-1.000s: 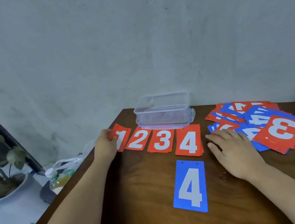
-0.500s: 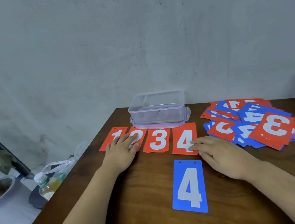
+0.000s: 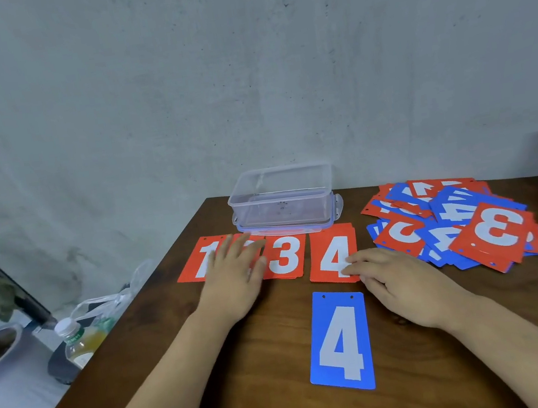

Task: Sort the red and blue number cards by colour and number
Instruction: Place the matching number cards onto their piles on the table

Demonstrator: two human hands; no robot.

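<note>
The red row [image 3: 283, 257] is being pressed by the left hand [image 3: 236, 277] and right hand [image 3: 400, 285], fingers flat, risking cards being skewed.

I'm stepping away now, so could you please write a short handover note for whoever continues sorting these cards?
Left hand: open, flat on the red row between red 1 and red 3.
Right hand: open, fingertips on red 4.
Done: red row laid; blue 4 sits below red 4.
Left: the mixed pile on the right is unsorted.
</note>
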